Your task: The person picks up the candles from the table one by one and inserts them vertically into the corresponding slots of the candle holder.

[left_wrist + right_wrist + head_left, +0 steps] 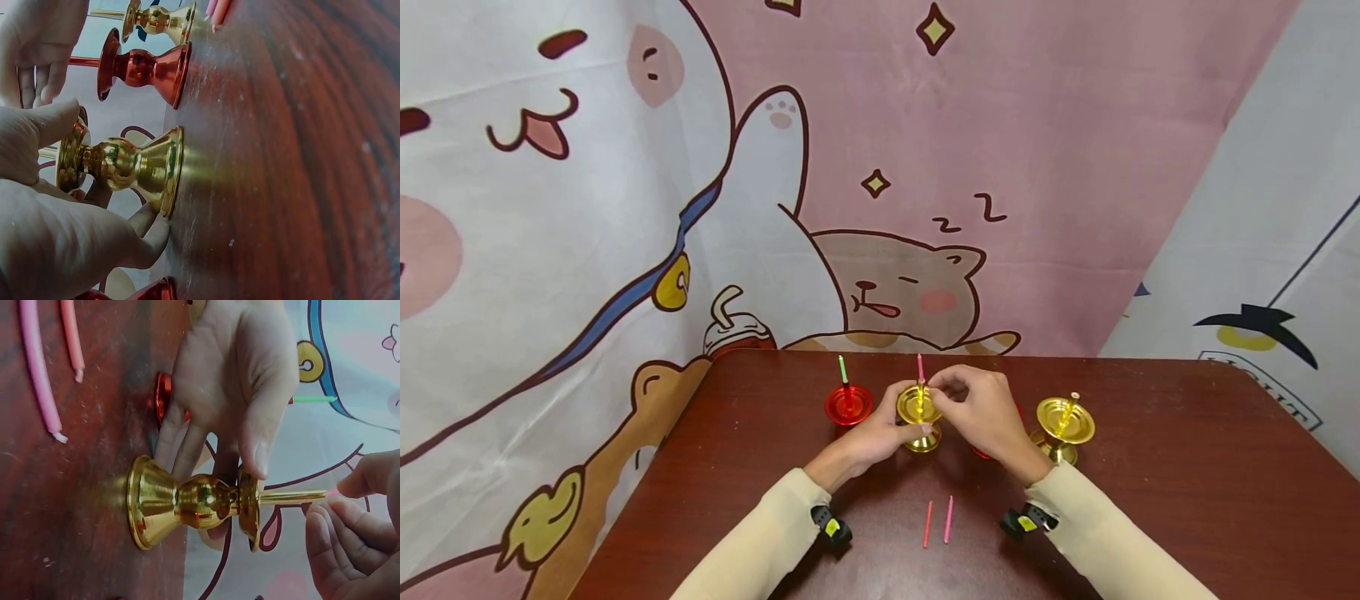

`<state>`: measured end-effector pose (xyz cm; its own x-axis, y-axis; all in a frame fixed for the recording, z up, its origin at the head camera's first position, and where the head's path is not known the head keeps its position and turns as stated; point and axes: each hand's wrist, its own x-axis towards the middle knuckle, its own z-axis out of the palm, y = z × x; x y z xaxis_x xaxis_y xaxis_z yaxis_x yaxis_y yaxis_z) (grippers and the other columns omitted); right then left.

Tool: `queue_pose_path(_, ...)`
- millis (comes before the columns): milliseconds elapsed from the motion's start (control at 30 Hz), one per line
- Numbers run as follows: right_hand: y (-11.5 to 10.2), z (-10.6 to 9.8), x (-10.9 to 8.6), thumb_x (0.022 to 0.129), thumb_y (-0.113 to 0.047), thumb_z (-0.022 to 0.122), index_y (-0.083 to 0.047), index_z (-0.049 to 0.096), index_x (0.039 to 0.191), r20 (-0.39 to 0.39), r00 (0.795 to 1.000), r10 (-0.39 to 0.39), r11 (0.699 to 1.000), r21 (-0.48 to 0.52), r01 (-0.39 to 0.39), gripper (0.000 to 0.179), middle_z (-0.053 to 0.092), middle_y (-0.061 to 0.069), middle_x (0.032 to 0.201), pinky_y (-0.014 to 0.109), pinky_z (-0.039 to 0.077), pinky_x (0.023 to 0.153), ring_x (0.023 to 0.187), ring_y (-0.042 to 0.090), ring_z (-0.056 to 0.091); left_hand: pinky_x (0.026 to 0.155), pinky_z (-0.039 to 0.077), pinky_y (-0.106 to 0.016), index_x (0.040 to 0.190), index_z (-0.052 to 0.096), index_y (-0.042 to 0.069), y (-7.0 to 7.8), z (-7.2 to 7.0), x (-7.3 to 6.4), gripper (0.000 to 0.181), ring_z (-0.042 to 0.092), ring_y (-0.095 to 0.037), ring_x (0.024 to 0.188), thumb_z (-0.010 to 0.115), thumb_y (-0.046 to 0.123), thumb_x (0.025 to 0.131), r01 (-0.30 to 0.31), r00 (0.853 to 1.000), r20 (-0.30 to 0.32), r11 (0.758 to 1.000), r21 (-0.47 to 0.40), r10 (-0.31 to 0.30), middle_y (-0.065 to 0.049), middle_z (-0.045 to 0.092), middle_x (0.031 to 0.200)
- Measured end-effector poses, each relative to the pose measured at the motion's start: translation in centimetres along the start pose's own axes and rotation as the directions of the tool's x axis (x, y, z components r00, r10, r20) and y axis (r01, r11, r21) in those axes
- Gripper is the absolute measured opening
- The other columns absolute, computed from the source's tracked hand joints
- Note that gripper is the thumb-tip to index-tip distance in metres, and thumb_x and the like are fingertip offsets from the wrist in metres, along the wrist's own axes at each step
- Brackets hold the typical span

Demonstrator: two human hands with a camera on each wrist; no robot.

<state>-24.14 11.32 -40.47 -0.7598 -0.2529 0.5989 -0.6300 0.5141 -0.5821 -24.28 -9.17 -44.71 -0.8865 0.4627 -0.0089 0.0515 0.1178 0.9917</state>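
In the middle of the table stands a gold candle holder point(203, 501), its foot on the tabletop. My left hand point(878, 431) grips it around the dish, thumb at the rim and fingers beneath. A pink candle point(921, 367) stands upright at the top of the holder's tube. My right hand point(987, 408) pinches this candle's lower end between thumb and forefinger, right at the tube's mouth. In the right wrist view, only a small bit of pink shows between the fingertips. Just left is a red candle holder point(848, 407) with a green candle point(843, 369) in it.
Another red holder point(144, 69) stands to the right, mostly hidden behind my right hand in the head view. Farther right is a second gold holder point(1064, 422). A pink candle point(948, 520) and an orange-red candle point(928, 524) lie on the table between my forearms.
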Motion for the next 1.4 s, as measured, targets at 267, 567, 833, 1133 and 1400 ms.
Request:
queue_pose_path(267, -0.5, -1.8, -2.9, 0.089, -0.001, 0.082, -0.012, 0.080, 0.093, 0.187, 0.982, -0.013, 1.000, 0.030, 0.008, 0.011, 0.075, -0.011, 0.084, 0.029, 0.061, 0.068, 0.074, 0.003, 0.069, 0.127, 0.028, -0.059, 0.165, 0.024, 0.004, -0.2, 0.1, 0.2, 0.074, 0.043, -0.040, 0.147, 0.070, 0.006, 0.106, 0.002, 1.000, -0.022, 1.000, 0.000, -0.002, -0.024, 0.042, 0.157)
queue_pose_path(567, -0.4, -2.8, -6.1, 0.086, -0.006, 0.085, -0.021, 0.074, 0.085, 0.429, 0.903, 0.023, 0.999, 0.015, -0.033, 0.019, 0.065, -0.020, 0.076, 0.025, 0.056, 0.063, 0.069, -0.001, 0.062, 0.128, 0.024, -0.058, 0.165, 0.026, 0.004, 0.1, 0.2, 0.2, 0.076, 0.041, -0.040, 0.149, 0.072, 0.005, 0.105, 0.016, 0.998, -0.058, 1.000, -0.012, -0.016, -0.024, 0.044, 0.155)
queue_pose_path(833, -0.6, -1.9, -8.2, 0.085, -0.034, 0.094, -0.027, 0.064, 0.074, 0.532, 0.842, 0.086, 0.996, -0.047, -0.072, 0.033, 0.054, -0.024, 0.060, 0.022, 0.043, 0.049, 0.054, -0.006, 0.051, 0.127, 0.027, -0.059, 0.167, 0.025, 0.004, 0.3, 0.8, 0.0, 0.079, 0.043, -0.041, 0.148, 0.073, 0.005, 0.104, 0.036, 0.993, -0.114, 0.999, -0.002, -0.036, -0.025, 0.046, 0.156)
queue_pose_path(1133, -1.1, -0.7, -9.3, 0.076, -0.052, 0.098, -0.027, 0.059, 0.068, 0.541, 0.825, 0.166, 0.979, -0.194, -0.070, 0.047, 0.050, -0.019, 0.060, 0.025, 0.041, 0.047, 0.052, 0.000, 0.046, 0.129, 0.022, -0.061, 0.170, 0.011, -0.002, 0.5, 1.7, -0.9, 0.094, 0.029, -0.045, 0.159, 0.074, 0.009, 0.102, 0.059, 0.987, -0.153, 0.998, 0.017, -0.056, -0.029, 0.035, 0.166)
queue_pose_path(1400, -0.7, -0.9, -9.1, 0.074, -0.037, 0.100, -0.027, 0.060, 0.069, 0.561, 0.816, 0.140, 0.986, -0.152, -0.065, 0.042, 0.053, -0.020, 0.063, 0.025, 0.043, 0.049, 0.056, -0.002, 0.049, 0.128, 0.022, -0.067, 0.172, 0.009, -0.001, 0.9, 1.7, -3.0, 0.101, 0.025, -0.049, 0.161, 0.077, 0.012, 0.098, 0.073, 0.986, -0.148, 0.997, 0.002, -0.072, -0.030, 0.031, 0.171)
